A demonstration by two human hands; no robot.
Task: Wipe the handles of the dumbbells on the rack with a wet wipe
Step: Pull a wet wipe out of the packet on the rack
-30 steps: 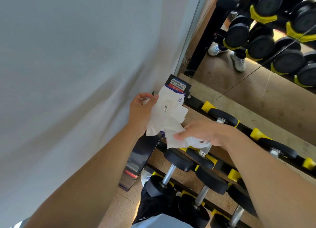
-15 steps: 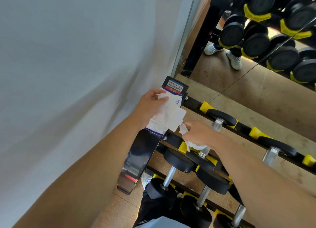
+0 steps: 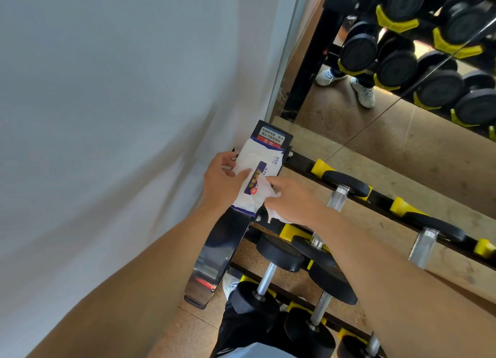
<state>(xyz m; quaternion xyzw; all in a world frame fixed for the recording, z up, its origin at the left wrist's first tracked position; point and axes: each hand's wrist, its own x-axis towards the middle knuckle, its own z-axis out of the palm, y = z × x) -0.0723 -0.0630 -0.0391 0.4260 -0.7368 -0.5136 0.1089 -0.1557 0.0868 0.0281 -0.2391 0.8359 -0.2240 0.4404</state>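
- Head view, looking down: wet wipe [image 3: 271, 213], white and crumpled, bunched under the right hand [image 3: 291, 200], just above the middle shelf of the rack [image 3: 381, 199].
- Right hand fingers curled round the wipe; thumb and forefinger stretched toward the pack, touching its front near the flap.
- Pack of wipes [image 3: 257, 180], white with a dark blue and yellow label, held against the top of the rack's side post [image 3: 273, 136].
- Left hand [image 3: 221, 183] gripping the pack from its left side, thumb [image 3: 240, 173] pressed across the front, other fingers bent behind the edge.
- Inside of the pack not visible; cannot tell how many wipes in it.
- Dumbbells [image 3: 346, 186] lying in yellow cradles on the rack shelves, black round heads, bare metal handles; one handle [image 3: 336, 200] just right of the right hand, not touched by the wipe.
- More dumbbells on the lower shelves [image 3: 281, 253], below both hands, handles pointing toward the camera.
- Shiny black side plate [image 3: 217, 253] of the rack running down under the left wrist.
- Mirror [image 3: 402, 103] behind the rack, showing reflected dumbbells and a pair of white shoes [image 3: 362, 90] on a brown floor.
- Pale grey wall [image 3: 120, 103] filling the left side.
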